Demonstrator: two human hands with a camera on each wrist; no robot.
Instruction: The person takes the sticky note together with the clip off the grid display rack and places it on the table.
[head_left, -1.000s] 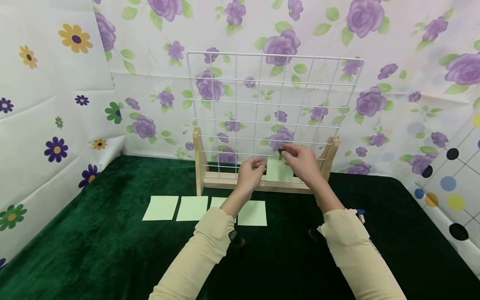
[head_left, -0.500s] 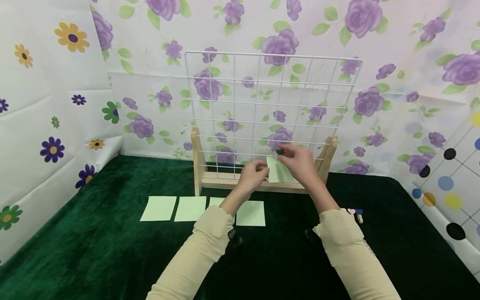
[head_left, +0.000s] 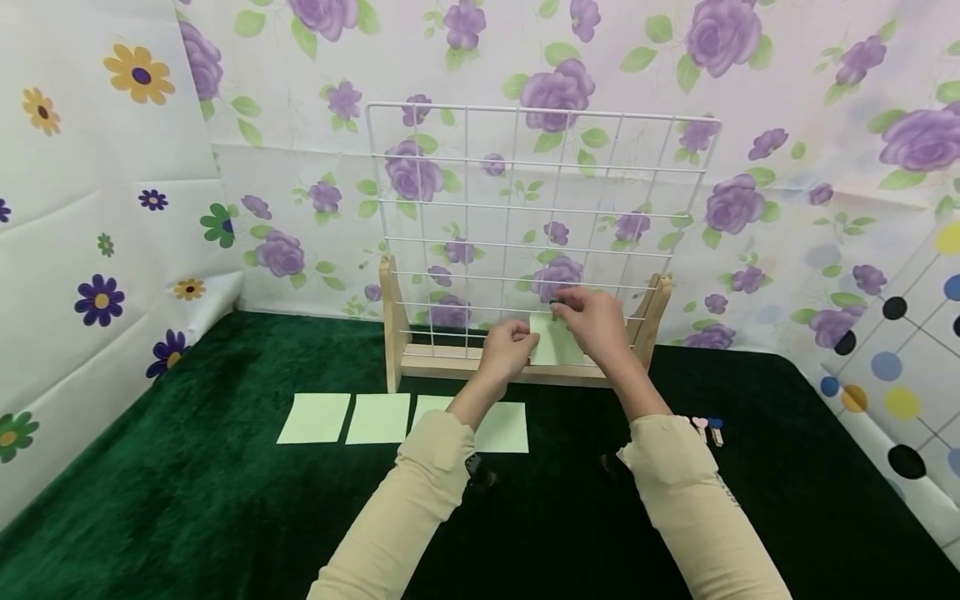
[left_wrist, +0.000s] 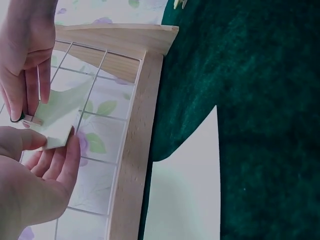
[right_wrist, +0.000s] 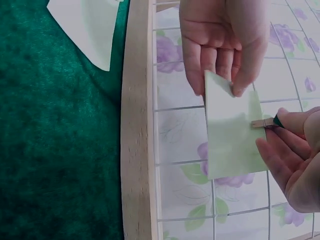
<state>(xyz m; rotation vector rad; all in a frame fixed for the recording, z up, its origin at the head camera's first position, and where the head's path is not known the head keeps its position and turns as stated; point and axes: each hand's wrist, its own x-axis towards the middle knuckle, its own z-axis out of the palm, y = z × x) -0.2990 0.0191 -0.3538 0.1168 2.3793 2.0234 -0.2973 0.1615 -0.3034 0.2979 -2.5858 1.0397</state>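
Observation:
A square sheet of pale green paper [head_left: 555, 343] stands against the lower part of a white wire grid [head_left: 543, 111]. My left hand [head_left: 504, 354] pinches its left edge between thumb and fingers. At the sheet's top edge, my right hand [head_left: 597, 325] pinches a small wooden clothespin [right_wrist: 261, 123] with a dark green end. In the right wrist view the pin's wooden tip overlaps the paper at a grid wire. Whether the pin also grips the wire, I cannot tell.
A wooden stand [head_left: 442, 364] supports the grid. Pale green sheets [head_left: 313, 418] lie in a row on the dark green cloth [head_left: 187, 492], partly behind my left forearm. By my right sleeve are a pink-topped clothespin [head_left: 701, 425] and a blue-topped one [head_left: 716, 431].
The paper looked creased and shaded half a second ago and is flatter now. My hands have barely moved, and less of the pin's green end shows in the head view.

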